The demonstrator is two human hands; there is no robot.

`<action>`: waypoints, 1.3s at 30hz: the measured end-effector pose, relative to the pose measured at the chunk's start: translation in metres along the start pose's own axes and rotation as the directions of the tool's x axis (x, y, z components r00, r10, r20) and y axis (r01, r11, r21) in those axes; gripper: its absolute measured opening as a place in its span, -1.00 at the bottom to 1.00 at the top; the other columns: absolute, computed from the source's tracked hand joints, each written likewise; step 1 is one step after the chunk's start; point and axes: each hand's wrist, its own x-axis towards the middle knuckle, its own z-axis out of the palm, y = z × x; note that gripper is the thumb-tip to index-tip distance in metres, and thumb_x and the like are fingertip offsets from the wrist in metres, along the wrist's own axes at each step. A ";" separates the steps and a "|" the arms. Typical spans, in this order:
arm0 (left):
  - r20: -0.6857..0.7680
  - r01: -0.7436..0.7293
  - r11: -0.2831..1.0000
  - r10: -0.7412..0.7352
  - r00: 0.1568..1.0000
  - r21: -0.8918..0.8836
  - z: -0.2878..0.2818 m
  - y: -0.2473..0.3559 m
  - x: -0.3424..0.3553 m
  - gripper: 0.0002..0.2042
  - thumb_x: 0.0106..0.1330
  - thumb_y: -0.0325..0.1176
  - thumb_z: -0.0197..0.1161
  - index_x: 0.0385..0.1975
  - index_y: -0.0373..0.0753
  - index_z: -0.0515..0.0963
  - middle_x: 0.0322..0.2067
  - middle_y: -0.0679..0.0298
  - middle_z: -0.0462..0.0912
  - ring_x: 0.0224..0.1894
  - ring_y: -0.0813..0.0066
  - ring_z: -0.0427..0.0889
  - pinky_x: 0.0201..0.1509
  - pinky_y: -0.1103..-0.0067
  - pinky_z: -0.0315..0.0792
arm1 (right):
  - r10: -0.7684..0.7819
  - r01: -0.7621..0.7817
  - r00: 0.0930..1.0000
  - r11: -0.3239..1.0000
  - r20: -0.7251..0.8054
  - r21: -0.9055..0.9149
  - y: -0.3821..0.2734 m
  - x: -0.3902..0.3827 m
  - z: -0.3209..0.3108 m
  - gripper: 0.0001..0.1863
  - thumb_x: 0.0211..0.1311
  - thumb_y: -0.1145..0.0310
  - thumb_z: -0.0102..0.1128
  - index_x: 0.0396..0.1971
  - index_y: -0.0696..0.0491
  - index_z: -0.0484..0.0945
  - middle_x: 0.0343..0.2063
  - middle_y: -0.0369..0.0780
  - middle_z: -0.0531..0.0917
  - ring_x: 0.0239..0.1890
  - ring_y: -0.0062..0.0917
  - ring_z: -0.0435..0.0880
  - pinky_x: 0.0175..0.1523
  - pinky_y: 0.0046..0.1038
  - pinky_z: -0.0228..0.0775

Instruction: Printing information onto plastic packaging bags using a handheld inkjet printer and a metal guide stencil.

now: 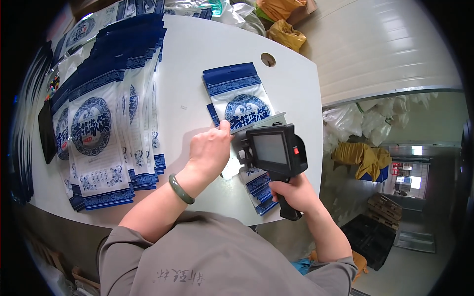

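My right hand [297, 193] is wrapped round the grip of a black handheld inkjet printer [269, 148] with a small screen and a red button. A flat metal guide plate [269, 121] juts from the printer's far side, over a small pile of blue-and-white packaging bags [239, 81]. The printer hides the middle of that pile. My left hand [210, 148] is closed beside the pile's left edge, its knuckles up, by the near end of the plate. What its fingers grip, if anything, is hidden. A dark green bangle circles my left wrist.
A large fanned stack of the same bags [94, 123] covers the left of the white table [182, 59]. A dark phone-like slab [47, 130] lies at its left edge. A round hole [268, 59] pierces the table's far right. Yellow sacks [286, 35] stand beyond.
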 end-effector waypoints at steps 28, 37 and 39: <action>-0.028 -0.167 0.983 0.165 0.986 -0.078 -0.032 -0.003 -0.022 -0.89 0.32 -0.35 0.08 -0.42 -0.21 0.41 -0.58 0.14 0.61 -0.52 0.15 0.63 -0.50 0.35 0.46 | -0.144 0.516 0.817 0.614 -0.558 0.597 0.103 -0.011 -0.060 -0.51 0.27 0.10 0.17 -0.02 0.20 0.38 -0.49 -0.24 0.47 -0.48 -0.53 0.48 -0.31 -0.53 0.38; 0.192 -0.347 0.930 0.364 0.911 -0.117 -0.032 0.020 -0.054 -0.91 0.21 -0.41 0.19 -0.45 -0.20 0.41 -0.59 0.21 0.55 -0.52 0.18 0.58 -0.50 0.40 0.42 | -0.108 0.574 0.788 0.486 -0.607 0.659 0.129 -0.031 -0.029 -0.47 0.01 0.33 0.35 -0.03 0.23 0.41 -0.32 -0.16 0.58 -0.40 -0.43 0.63 -0.24 -0.45 0.52; 0.210 -0.388 0.912 0.409 0.888 -0.135 -0.028 0.020 -0.053 -0.92 0.23 -0.40 0.19 -0.43 -0.20 0.43 -0.60 0.22 0.54 -0.52 0.19 0.57 -0.48 0.41 0.42 | -0.126 0.447 0.868 0.620 -0.481 0.645 0.143 -0.030 -0.037 -0.51 0.01 0.49 0.28 -0.01 0.24 0.40 -0.34 -0.14 0.59 -0.44 -0.42 0.62 -0.28 -0.45 0.52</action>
